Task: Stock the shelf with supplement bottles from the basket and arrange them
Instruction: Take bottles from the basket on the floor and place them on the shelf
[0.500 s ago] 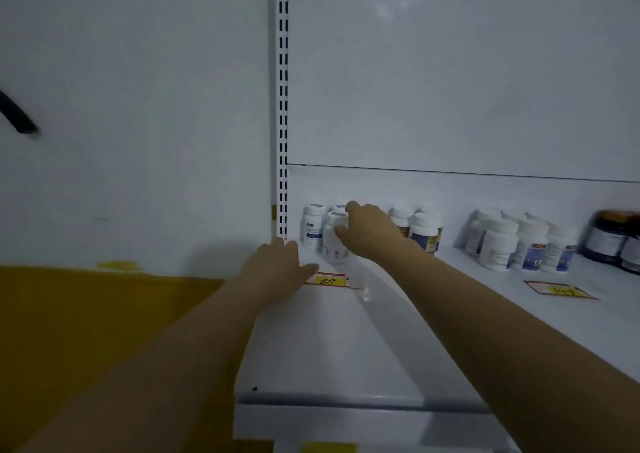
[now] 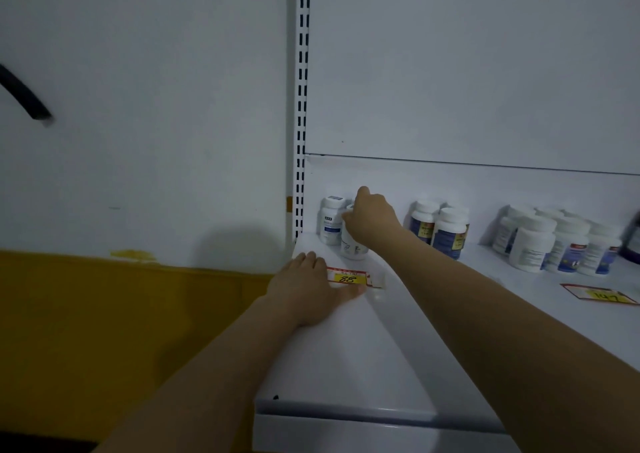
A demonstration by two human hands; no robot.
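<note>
**Shelf stock, far-L corner: partway, more prob. coming**

- Item in hand: white bottle (image 2: 351,249), standing on the shelf (image 2: 346,355) at far L, touching or just beside another white bottle (image 2: 331,222) behind it.
- My right hand (image 2: 372,220) is gripping it from above, fingers curling over the cap.
- My left hand (image 2: 304,290) is lying flat on the shelf, fingers straight, thumb touching the 88 tag (image 2: 348,276), holding nothing.
- Already standing: blue-label pair (image 2: 446,232) mid-shelf, white group (image 2: 554,241) further R, dark jar (image 2: 633,241) at R edge.
- Left: basket isn't showing, so can't tell qty. Front of the shelf is lying bare.
- Surface/room: white metal shelf, slotted upright (image 2: 302,106), 147 tag (image 2: 601,295). White wall w/ yellow band (image 2: 104,314) to the L.
</note>
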